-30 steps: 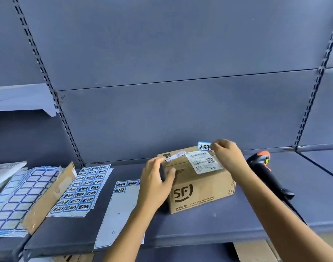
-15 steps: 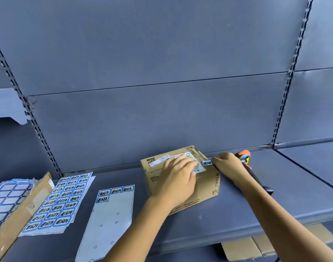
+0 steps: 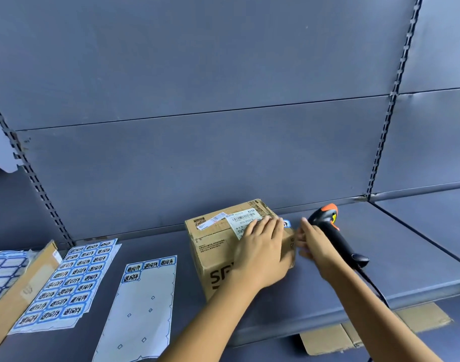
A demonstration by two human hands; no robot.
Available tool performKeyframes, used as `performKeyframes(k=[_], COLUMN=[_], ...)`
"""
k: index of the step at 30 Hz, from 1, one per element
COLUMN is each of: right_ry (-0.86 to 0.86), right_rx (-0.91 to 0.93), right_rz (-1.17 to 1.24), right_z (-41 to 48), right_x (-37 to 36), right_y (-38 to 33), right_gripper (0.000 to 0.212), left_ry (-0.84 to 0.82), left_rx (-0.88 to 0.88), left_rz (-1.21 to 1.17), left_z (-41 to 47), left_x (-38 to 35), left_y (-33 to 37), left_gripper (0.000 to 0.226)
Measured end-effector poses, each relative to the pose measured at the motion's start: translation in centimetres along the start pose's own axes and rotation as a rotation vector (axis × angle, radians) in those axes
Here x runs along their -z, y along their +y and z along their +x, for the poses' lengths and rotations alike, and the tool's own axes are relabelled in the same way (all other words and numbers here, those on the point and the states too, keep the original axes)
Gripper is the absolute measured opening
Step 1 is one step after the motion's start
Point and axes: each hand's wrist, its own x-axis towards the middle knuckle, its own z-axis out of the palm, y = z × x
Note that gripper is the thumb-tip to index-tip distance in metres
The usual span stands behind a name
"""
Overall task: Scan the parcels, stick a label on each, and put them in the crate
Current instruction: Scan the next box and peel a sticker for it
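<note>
Left hand [image 3: 260, 252] — fingers straight, flat on parcel [image 3: 215, 246]

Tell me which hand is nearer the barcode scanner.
Right. The right hand is just left of the scanner, close beside its handle; the left hand lies flat on top of the parcel, farther left.

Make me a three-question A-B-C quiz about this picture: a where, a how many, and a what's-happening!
1. Where is the scanner? A on the shelf, right of the box B on the floor C in a hand
2. How many stickers are on the nearly bare sheet? A one B four C ten
3. The left hand is: A holding the scanner B peeling a sticker C flat on the box
A, it lies beside the box; B, three above, one below; C, straight fingers on top.
</note>
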Motion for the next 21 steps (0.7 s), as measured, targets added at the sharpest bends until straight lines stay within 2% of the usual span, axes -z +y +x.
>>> performKeyframes(k=[3, 6, 8, 10, 11, 13, 15, 18, 19, 21], right_ry=[-0.191, -0.264, -0.263, -0.220, -0.199, -0.186, -0.180, -0.186, -0.190, -0.220], right_rx=[-0.088, -0.071, -0.046, -0.024, -0.011, 0.026, 0.052, 0.055, 0.035, 0.023], right_rz=[0.112, 0.099, 0.089, 0.014, 0.000, 0.021, 0.063, 0.107, 0.089, 0.027], right_z=[-0.9, -1.0, -0.9, -0.5, -0.7, -0.8, -0.6, -0.9, -1.0, -1.8], right_x=[-0.1, -0.1, -0.2, -0.2, -0.4, -0.7, -0.6, -0.4, -0.3, -0.4], right_y=[2.0, 3.2, 3.3, 3.8, 3.8, 4.2, 4.6, 4.6, 4.7, 4.8], right_gripper=[0.038, 0.039, 0.047, 0.072, 0.073, 0.061, 0.059, 0.048, 0.045, 0.039], left_ry=[0.020, 0.072, 0.088, 0.097, 0.099, 0.120, 0.199, 0.397, 0.454, 0.644], left_rx=[0.009, 0.002, 0.001, -0.002, -0.003, 0.017, 0.066, 0.157, 0.223, 0.453], left_rz=[0.028, 0.042, 0.024, 0.011, 0.016, 0.023, -0.029, -0.389, -0.498, -0.499], left_z=[0.1, 0.4, 0.5, 0.5, 0.5, 0.1, -0.1, -0.9, -1.5, -3.1], left_x=[-0.2, -0.4, -0.5, -0.7, -0.7, -0.7, -0.2, 1.2, 1.7, 2.6], left_y=[0.1, 0.2, 0.1, 0.1, 0.2, 0.3, 0.9, 1.4, 1.0, -0.9], left_gripper=[0.063, 0.053, 0.056, 0.060, 0.063, 0.066, 0.064, 0.060, 0.057, 0.049])
